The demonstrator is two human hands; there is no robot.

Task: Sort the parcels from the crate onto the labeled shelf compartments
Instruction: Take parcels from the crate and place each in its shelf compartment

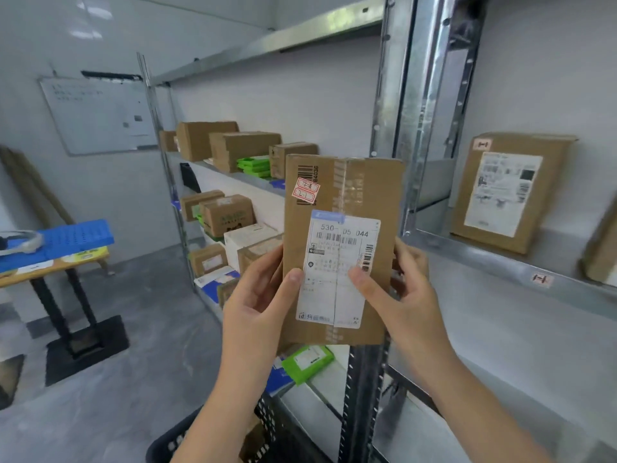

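**One parcel, held upright in two hands**

A single cardboard parcel (367, 188) stands on end in mid-air, long axis vertical, its shipping label upright and facing the camera. The left hand (263, 295) grips its lower left edge and the right hand (404, 289) its lower right, thumbs on the front. Two boxes are on the right-hand shelf (484, 259): a leaning box (510, 195) and an edge-cut box (601, 252). One black crate (200, 439) sits below the hands.

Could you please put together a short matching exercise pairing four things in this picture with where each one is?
Things:
1. taped parcel
2. whiteboard
3. blue perforated board
4. leaning parcel

Places:
A. on the wooden table
B. against the back of the right shelf
C. on the left wall
D. held between the left hand and right hand

Pairs: 1-D, 2-C, 3-A, 4-B
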